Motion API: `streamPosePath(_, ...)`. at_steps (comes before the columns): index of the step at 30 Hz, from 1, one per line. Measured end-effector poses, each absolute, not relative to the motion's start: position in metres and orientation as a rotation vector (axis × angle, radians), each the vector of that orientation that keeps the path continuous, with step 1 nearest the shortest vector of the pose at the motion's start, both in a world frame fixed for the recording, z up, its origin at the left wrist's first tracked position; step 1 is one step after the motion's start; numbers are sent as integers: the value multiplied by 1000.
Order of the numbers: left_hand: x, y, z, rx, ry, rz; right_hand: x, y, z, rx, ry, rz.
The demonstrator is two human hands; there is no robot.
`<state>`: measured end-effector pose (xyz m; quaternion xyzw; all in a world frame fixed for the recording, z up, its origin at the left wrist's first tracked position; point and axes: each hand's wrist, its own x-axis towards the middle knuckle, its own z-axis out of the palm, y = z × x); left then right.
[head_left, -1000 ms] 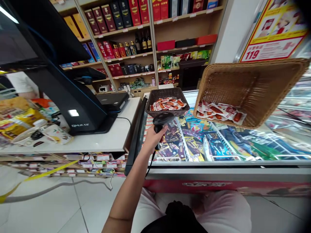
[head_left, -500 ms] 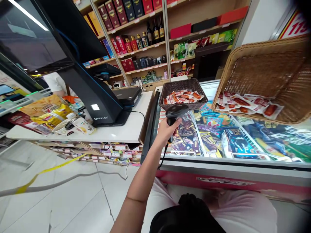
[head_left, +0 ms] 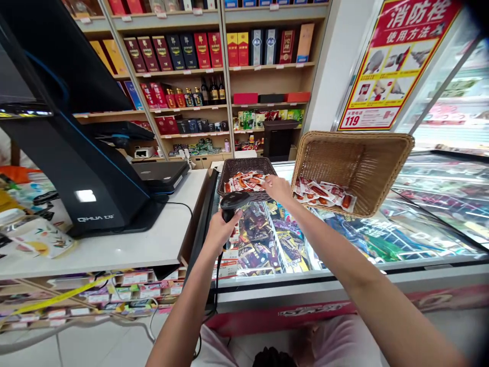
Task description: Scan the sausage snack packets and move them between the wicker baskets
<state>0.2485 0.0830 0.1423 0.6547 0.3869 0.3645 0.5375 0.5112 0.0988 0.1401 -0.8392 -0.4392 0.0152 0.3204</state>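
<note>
My left hand (head_left: 221, 228) is wrapped around the handle of a black barcode scanner (head_left: 234, 200), whose cord hangs down past the freezer's edge. The scanner's head is in front of a dark brown wicker basket (head_left: 244, 164) of wrapped sausages (head_left: 244, 181). My right hand (head_left: 278, 188) is over that basket's right side, its fingers bent together on a sausage packet; the fingertips are partly hidden among the wrappers. To the right, a tilted light brown wicker basket (head_left: 385, 168) holds more sausage packets (head_left: 324, 192). Both baskets rest on a glass-topped chest freezer.
Under the freezer glass (head_left: 263, 239) lie bagged ice creams between white wire dividers. A white counter (head_left: 153, 239) on the left carries a black checkout terminal (head_left: 103, 204) and a patterned pouch (head_left: 42, 237). Shelves of boxes and bottles (head_left: 214, 92) line the back, beside a red fire-hydrant poster (head_left: 397, 61).
My right arm has come into view, its hand reaching the dark basket. The view has turned right and up. My left hand still holds the scanner.
</note>
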Motion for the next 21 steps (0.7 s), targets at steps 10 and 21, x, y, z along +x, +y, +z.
streamPosePath(10,251,87,144,1572,928,833,504,160,148,-2562,-1184,144)
streamPosePath(21,253,77,150,1638,937,879,520,81,130,-1919,-1017,-41)
